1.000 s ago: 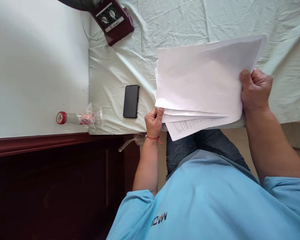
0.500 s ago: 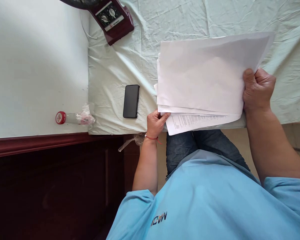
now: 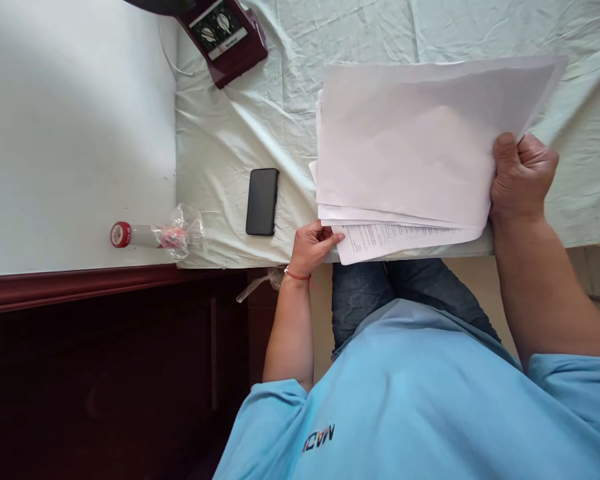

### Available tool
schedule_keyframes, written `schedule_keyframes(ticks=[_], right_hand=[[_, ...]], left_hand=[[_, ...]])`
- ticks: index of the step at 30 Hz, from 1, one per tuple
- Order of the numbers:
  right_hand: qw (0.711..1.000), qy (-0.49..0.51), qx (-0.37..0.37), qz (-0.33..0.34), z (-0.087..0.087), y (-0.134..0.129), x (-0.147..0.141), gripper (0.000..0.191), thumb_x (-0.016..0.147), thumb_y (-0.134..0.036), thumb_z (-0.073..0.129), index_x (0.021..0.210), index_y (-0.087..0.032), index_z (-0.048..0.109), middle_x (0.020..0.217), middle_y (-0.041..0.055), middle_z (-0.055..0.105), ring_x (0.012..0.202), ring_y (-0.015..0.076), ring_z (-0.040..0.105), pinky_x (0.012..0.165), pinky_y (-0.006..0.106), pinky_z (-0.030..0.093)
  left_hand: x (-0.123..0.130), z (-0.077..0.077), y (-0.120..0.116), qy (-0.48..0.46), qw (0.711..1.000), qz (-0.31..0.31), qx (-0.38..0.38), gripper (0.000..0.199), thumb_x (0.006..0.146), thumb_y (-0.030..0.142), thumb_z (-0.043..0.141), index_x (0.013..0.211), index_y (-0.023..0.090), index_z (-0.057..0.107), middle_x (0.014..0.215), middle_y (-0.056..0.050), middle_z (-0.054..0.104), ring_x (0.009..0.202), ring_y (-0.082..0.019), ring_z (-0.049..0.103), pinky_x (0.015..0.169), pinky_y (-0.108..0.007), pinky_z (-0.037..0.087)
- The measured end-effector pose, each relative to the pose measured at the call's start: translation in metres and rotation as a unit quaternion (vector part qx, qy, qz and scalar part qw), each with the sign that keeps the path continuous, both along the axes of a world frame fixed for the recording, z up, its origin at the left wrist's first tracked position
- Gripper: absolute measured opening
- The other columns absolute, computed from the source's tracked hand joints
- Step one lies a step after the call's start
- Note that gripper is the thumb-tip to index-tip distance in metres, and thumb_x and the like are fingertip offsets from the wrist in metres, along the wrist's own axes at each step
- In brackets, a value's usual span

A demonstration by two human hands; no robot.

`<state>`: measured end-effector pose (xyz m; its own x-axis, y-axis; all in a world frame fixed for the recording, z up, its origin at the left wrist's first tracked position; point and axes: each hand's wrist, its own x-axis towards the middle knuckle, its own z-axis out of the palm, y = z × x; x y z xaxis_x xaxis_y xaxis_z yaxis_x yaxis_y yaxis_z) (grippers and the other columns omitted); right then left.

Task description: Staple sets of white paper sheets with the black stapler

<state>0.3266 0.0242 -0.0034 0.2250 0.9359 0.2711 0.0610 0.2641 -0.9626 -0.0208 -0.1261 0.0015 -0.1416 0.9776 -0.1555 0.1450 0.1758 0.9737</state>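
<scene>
A loose stack of white paper sheets [image 3: 405, 140] is held tilted over the near part of the table. My right hand [image 3: 523, 177] grips its right edge, thumb on top and fingers folded beneath. The top sheet is blank on the side facing me. At the lower left corner, my left hand [image 3: 313, 247] pinches the papers between thumb and fingers; a red string is round that wrist. Below the blank sheets a printed sheet [image 3: 380, 241] with lines of text and a table sticks out. How many sheets each hand holds is hidden.
A black phone [image 3: 262, 202] lies on the pale green tablecloth [image 3: 220, 147], left of the papers. Behind it stands a dark red device with knobs [image 3: 225, 37]. A clear bottle with a red cap [image 3: 121, 234] and crumpled plastic wrap [image 3: 183, 233] are at the left.
The papers and my right hand have shifted slightly right and away from me. My left hand stays at the lower left corner, with its thumb a little further right.
</scene>
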Motion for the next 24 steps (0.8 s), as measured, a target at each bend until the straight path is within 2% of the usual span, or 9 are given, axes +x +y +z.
schedule_keyframes(ticks=[4,9,12,16,19,24], right_hand=[[1.000,0.013,0.003,-0.001,-0.0014,0.0014,-0.0002,0.085,0.072,-0.086,0.082,0.061,-0.021,0.028,0.063,-0.0048,0.018,0.062,0.0052,0.015,0.057,0.028,0.020],[1.000,0.011,-0.010,-0.009,-0.0023,0.0014,-0.0007,0.084,0.070,-0.088,0.082,0.061,-0.021,0.030,0.065,-0.0042,0.020,0.064,0.0061,0.018,0.059,0.029,0.020],[1.000,0.000,-0.019,-0.017,-0.0035,0.0009,0.0002,0.085,0.070,-0.089,0.080,0.062,-0.022,0.029,0.065,-0.0035,0.020,0.065,0.0070,0.018,0.060,0.029,0.019],[1.000,-0.001,-0.024,-0.016,-0.0049,0.0008,0.0014,0.087,0.070,-0.089,0.081,0.062,-0.021,0.026,0.066,-0.0036,0.020,0.065,0.0068,0.017,0.060,0.029,0.017],[1.000,0.012,-0.021,-0.009,-0.0044,0.0005,-0.0002,0.081,0.071,-0.087,0.082,0.063,-0.020,0.036,0.066,-0.0037,0.025,0.066,0.0069,0.020,0.060,0.027,0.022],[0.998,0.063,-0.011,0.012,-0.0003,-0.0011,-0.0037,0.069,0.073,-0.077,0.088,0.067,-0.018,0.051,0.067,-0.0030,0.041,0.065,0.0077,0.037,0.065,0.029,0.041]], left_hand=[[0.0036,-0.0023,0.0026,0.038,0.998,0.043,0.014,0.033,0.079,0.045,0.089,0.073,0.016,0.076,0.066,0.001,0.066,0.063,-0.011,0.053,0.063,-0.027,0.043],[0.0060,-0.0032,0.0033,0.031,0.997,0.063,0.025,0.041,0.082,0.056,0.086,0.077,0.016,0.077,0.070,0.000,0.068,0.065,-0.012,0.053,0.064,-0.028,0.042],[0.0072,-0.0012,0.0038,0.044,0.996,0.078,0.024,0.048,0.081,0.062,0.086,0.071,0.017,0.073,0.066,0.001,0.062,0.063,-0.011,0.048,0.061,-0.028,0.038],[0.0080,0.0010,0.0046,0.051,0.994,0.094,0.038,0.063,0.081,0.071,0.083,0.058,0.019,0.057,0.057,0.004,0.045,0.058,-0.009,0.037,0.057,-0.029,0.032],[0.0049,0.0013,0.0031,0.043,0.994,0.088,0.045,0.062,0.085,0.072,0.080,0.061,0.019,0.058,0.056,0.005,0.043,0.055,-0.009,0.036,0.054,-0.029,0.031],[-0.0005,0.0004,0.0003,0.004,0.999,0.042,0.030,0.047,0.084,0.063,0.086,0.076,0.019,0.072,0.059,0.003,0.056,0.053,-0.010,0.044,0.051,-0.026,0.034]])
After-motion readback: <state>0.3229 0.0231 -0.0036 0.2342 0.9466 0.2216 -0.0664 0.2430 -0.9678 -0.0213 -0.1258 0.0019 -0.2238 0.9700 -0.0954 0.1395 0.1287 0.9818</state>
